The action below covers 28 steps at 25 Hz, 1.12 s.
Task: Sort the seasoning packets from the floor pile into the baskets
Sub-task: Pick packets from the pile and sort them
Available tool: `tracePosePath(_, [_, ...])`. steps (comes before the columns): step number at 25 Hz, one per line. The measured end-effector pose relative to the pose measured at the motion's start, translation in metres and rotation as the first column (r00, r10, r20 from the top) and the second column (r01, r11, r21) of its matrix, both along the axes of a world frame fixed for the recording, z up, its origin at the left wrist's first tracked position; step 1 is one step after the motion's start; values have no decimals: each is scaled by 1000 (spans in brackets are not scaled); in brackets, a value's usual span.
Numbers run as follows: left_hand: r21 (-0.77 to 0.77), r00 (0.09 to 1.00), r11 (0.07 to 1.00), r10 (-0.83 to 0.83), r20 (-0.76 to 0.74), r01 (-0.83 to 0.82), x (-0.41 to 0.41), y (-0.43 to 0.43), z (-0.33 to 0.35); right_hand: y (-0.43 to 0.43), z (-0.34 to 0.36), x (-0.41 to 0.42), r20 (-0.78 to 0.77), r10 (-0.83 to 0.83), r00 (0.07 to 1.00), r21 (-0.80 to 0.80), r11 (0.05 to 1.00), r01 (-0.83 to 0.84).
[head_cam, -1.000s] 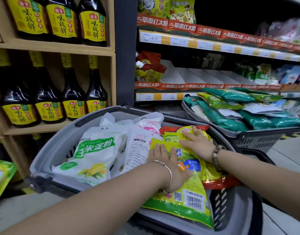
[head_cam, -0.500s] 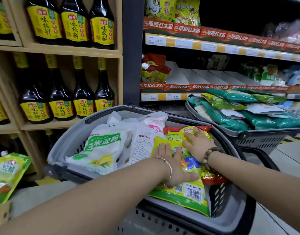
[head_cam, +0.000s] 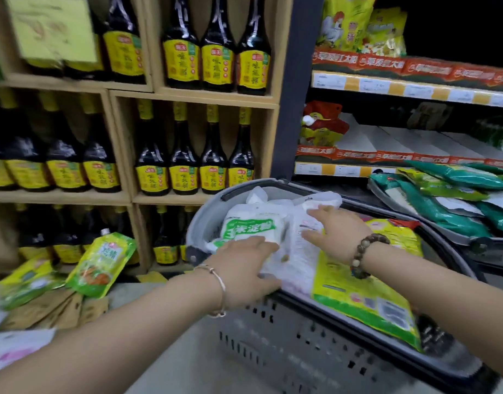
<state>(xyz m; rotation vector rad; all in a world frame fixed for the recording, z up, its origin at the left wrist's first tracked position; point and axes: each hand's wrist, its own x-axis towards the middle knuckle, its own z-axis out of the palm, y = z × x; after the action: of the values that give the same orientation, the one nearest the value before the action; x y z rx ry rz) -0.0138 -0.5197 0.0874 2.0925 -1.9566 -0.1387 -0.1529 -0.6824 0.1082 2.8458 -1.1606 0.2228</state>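
Both of the person's hands were down in the near grey basket (head_cam: 273, 339), which stood before the wooden shelf (head_cam: 199, 199) of dark sauce bottles (head_cam: 183, 155). The left hand (head_cam: 244, 268), a thin silver bangle (head_cam: 220, 291) at its wrist, lay over the lower end of a white cornstarch packet (head_cam: 250, 223) with a green label. Its fingers (head_cam: 261, 243) were stretched fairly flat across the packet, pressing rather than gripping, with the thumb down by the basket's near rim. The right hand (head_cam: 339, 234), wearing a brown bead bracelet (head_cam: 364, 254), rested palm-down on a second white packet (head_cam: 301, 263) just beside the first, fingers spread and straight, nothing held. Next to that lay a yellow-green seasoning packet (head_cam: 366, 294), its near end hanging over the rim. A second basket (head_cam: 483, 243) to the right was heaped with green packets (head_cam: 443, 214). On the floor to the left, green pouches (head_cam: 101, 265) lay loose by flattened cardboard (head_cam: 54, 308)
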Motion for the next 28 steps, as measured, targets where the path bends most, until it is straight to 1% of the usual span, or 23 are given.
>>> tracePosePath(3, [-120,982,975,190,-3,-189,46,62,-8,47,3,64,99,164,982,6,986,-165])
tracePosePath(5, [-151,943,932,334,-6,-331,78,109,-17,84,0,104,165,271,948,-18,962,-272])
tracePosePath(6, [-158,916,904,400,-20,-398,92,133,-22,104,-4,121,173,321,931,-24,947,-322])
tracePosePath(8, [-164,850,835,524,-52,-525,121,184,-36,152,-18,160,142,409,901,4,910,-414])
tracePosePath(10, [-153,778,766,627,-36,-624,145,230,-54,197,-34,194,91,483,871,28,873,-487])
tracePosePath(13, [-79,648,644,761,-37,-761,172,292,-88,259,-54,240,24,629,777,-50,777,-627])
tracePosePath(15, [1,550,550,835,0,-835,189,328,-113,291,-68,266,-24,694,719,-81,716,-694])
tracePosePath(16, [51,492,490,870,29,-870,197,346,-126,306,-75,278,-54,710,702,-69,699,-712])
tracePosePath(18, [174,351,336,934,63,-926,208,381,-153,336,-94,303,-131,728,673,-13,678,-735])
tracePosePath(20, [267,238,210,968,77,-941,207,407,-179,360,-114,323,-220,744,631,38,653,-756])
tracePosePath(21, [274,222,189,970,97,-943,206,417,-191,369,-124,331,-247,751,612,62,643,-763])
tracePosePath(24, [269,237,200,964,116,-942,212,444,-219,395,-164,344,-283,772,569,169,625,-762])
tracePosePath(26, [275,214,179,972,100,-945,219,458,-228,409,-193,347,-310,797,518,223,591,-775])
tracePosePath(28, [261,184,154,978,96,-953,224,470,-237,423,-220,357,-295,817,495,284,570,-771])
